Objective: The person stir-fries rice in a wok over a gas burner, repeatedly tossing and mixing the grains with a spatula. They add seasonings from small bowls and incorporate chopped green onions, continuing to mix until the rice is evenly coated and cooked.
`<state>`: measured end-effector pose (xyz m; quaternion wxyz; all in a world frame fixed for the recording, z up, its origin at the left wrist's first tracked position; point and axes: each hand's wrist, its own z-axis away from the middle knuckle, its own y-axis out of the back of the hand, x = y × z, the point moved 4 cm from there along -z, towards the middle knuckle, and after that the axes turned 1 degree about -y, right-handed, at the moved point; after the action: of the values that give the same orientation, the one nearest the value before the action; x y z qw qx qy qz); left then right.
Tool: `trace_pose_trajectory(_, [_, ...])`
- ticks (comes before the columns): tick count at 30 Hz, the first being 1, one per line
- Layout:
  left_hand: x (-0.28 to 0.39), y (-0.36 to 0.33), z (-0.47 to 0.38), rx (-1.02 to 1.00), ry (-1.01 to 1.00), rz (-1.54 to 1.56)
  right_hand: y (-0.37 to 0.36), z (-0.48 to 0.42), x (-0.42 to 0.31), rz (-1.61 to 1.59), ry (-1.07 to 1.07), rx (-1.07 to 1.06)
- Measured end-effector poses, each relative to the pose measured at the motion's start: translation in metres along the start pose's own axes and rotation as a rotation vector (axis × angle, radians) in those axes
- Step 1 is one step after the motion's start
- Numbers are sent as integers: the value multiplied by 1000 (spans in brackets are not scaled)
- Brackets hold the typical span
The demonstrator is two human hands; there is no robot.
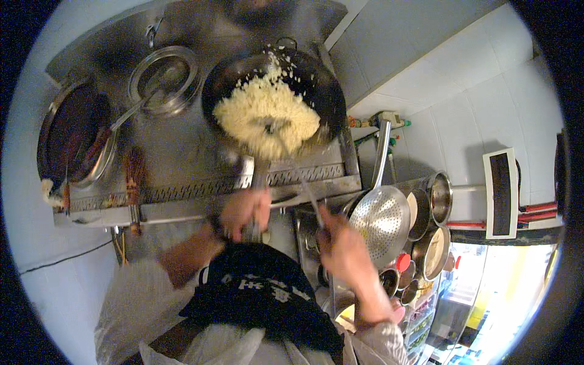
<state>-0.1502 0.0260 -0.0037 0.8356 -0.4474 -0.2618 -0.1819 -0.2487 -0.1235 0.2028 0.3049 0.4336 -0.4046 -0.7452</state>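
Note:
A black wok (331, 86) stands on the steel stove, with a heap of pale yellow rice (269, 105) in it and loose grains up its far side. My left hand (246, 212) is closed around the wok's handle at the front edge of the stove. My right hand (342, 246), blurred, grips the handle of a metal ladle (312, 196), whose head lies in or over the rice. A dark cloth with white writing hangs at my front, just below my left hand.
Left of the wok are a round metal pot (132, 86) with a ladle, a large dark pan (68, 132) and a bamboo brush (132, 182). A perforated strainer (381, 223) rests at right over several bowls. A tap (151, 34) rises at the back.

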Motion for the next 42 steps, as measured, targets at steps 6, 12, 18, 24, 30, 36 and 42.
trace_pose_trajectory(6, [13, -31, 28, 202, 178, 101, -12, 23, 7, -122, -56, -50])
trace_pose_trajectory(12, [30, -26, 14, 50, 81, 277, -9, 1, 7, 44, 27, -15])
trace_pose_trajectory(18, [-1, -20, 29, 261, 55, -156, -18, 25, 17, -57, -16, -14])
trace_pose_trajectory(24, [15, -23, 23, 83, -59, -91, -13, 3, 14, 45, 24, -59])
trace_pose_trajectory(30, [-3, -58, 54, 198, 146, 351, -20, 23, 21, -79, -22, -125])
trace_pose_trajectory(36, [41, 3, -36, 12, -144, 49, -19, -12, 35, 1, 81, -13])
trace_pose_trajectory(42, [98, 18, -90, -37, -279, 119, -18, -70, 76, -301, -89, 14])
